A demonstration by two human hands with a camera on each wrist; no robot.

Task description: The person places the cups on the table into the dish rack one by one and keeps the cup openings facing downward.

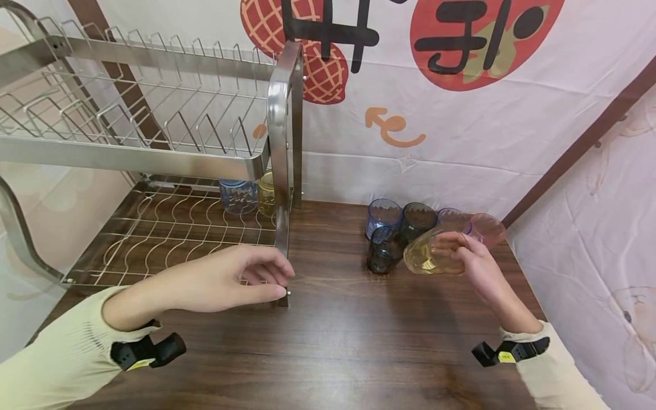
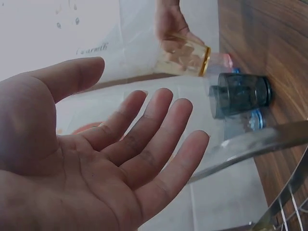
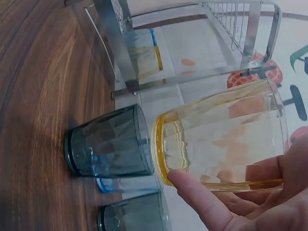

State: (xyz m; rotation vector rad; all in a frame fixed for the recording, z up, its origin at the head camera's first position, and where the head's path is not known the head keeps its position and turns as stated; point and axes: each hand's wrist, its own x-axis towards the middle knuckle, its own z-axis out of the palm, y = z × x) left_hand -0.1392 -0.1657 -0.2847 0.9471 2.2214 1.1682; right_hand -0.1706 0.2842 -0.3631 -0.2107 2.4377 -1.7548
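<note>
My right hand [image 1: 479, 265] holds a clear yellow glass [image 1: 425, 254] above the table, its fingers and thumb around the side. In the right wrist view the yellow glass [image 3: 221, 144] is tilted, with its thick amber base near a dark grey glass [image 3: 110, 142]. On the table stand two dark grey glasses, one in front [image 1: 383, 250] and one behind [image 1: 419, 219], with a blue glass [image 1: 384, 212], a purplish glass [image 1: 453, 218] and a pink glass [image 1: 489, 228]. My left hand [image 1: 230, 279] holds nothing; its fingers are loosely bent beside the rack's right post.
A two-tier metal dish rack [image 1: 279, 125] stands on the left of the wooden table [image 1: 328, 341]. On its lower shelf are a blue glass [image 1: 238, 196] and a yellow glass [image 1: 266, 195]. A printed cloth [image 1: 348, 165] hangs behind, another at the right.
</note>
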